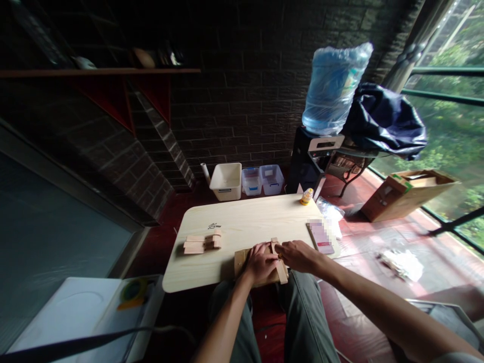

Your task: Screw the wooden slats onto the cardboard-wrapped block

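A long tan strip (281, 270), looking like leather, lies across a brown block or board (241, 261) at the table's near edge, over my lap. My left hand (260, 262) rests palm down on the board, fingers stretched out and their tips touching the strip. On the strip's other side, my right hand (297, 255) is closed in a pinch at the strip's edge; what it grips is too small and hidden to make out. Further left lie several similar tan pieces (202, 243), stacked in part on one another.
On the pale table (249, 217) are small black items (214, 226), a small bottle with a yellow base (307, 196) and a flat booklet (320, 237). Behind it stand plastic bins (226, 181) and a water dispenser (308, 161). A cardboard box (389, 196) stands right.
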A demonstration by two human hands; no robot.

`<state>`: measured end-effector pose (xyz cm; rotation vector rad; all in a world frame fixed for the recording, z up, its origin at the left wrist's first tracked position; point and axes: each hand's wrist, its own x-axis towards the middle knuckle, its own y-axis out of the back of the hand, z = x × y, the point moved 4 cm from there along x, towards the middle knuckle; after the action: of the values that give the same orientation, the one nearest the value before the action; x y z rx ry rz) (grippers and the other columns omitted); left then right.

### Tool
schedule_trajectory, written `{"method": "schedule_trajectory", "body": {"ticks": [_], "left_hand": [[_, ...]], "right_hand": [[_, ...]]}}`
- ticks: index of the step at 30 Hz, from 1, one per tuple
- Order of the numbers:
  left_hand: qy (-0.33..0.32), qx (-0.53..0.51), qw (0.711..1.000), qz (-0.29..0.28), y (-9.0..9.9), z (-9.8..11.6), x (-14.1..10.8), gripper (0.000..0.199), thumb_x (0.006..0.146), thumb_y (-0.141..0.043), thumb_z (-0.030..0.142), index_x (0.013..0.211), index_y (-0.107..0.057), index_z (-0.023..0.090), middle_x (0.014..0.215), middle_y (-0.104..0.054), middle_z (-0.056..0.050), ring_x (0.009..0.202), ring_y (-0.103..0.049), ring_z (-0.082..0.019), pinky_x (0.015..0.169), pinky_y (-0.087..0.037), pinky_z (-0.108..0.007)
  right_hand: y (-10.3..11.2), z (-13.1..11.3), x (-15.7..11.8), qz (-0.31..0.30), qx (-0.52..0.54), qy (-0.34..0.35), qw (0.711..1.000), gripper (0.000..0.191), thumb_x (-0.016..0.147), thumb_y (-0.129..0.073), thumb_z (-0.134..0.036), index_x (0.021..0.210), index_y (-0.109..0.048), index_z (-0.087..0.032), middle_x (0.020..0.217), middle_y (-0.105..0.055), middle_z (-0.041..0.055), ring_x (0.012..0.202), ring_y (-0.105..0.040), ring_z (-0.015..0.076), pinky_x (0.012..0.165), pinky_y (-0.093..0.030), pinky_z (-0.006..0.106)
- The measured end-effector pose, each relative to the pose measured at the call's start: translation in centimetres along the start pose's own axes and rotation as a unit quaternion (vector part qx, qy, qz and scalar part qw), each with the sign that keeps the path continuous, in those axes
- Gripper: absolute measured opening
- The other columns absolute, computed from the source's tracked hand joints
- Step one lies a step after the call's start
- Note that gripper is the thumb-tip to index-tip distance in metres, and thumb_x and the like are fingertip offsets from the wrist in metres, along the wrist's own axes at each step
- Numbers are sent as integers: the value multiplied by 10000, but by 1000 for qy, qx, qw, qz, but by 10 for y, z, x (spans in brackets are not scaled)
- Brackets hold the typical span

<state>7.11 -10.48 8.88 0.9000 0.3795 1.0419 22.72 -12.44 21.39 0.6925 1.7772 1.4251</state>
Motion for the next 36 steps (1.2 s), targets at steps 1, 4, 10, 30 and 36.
{"method": "schedule_trajectory", "body": {"ticks": [1,4,10,30,36], "left_hand": [[1,1,1000,-1,0,0,0,173,912,-725,324,1019,-860,339,1476,-634,-78,1411,-521,-329,1214,-397,-570],[0,3,1000,0,-1,-1,0,170,922,-710,330,999,-862,337,1478,-634,-74,1412,-516,-328,1210,-402,-571],[-1,5,1000,-1,-2,-2,0,165,924,-711,340,979,-866,336,1494,-624,-69,1416,-511,-334,1206,-410,-565],[-4,4,1000,4,-2,-2,-1,160,909,-719,321,980,-862,316,1485,-631,-81,1405,-515,-325,1213,-392,-563],[-5,5,1000,1,-1,-1,0,184,913,-703,314,1002,-864,319,1479,-639,-83,1416,-513,-333,1218,-391,-561]], "right_hand": [[-1,0,0,0,0,1,1000,302,988,-500,-171,1252,-646,-175,1089,-795,126,928,-787,259,716,-533,304],[-4,-1,2,-1,1,2,1000,284,1000,-487,-176,1243,-633,-161,1085,-793,129,923,-787,254,714,-539,302],[-5,0,5,-2,4,-10,1000,300,1000,-504,-191,1273,-606,-122,1058,-796,165,924,-793,268,704,-545,302],[0,-6,3,-3,-13,7,1000,282,1017,-499,-189,1257,-636,-133,989,-802,142,858,-785,249,649,-499,288],[3,-10,3,-1,-17,-4,1000,284,1023,-466,-176,1243,-631,-102,968,-799,163,873,-794,270,638,-505,303]]}}
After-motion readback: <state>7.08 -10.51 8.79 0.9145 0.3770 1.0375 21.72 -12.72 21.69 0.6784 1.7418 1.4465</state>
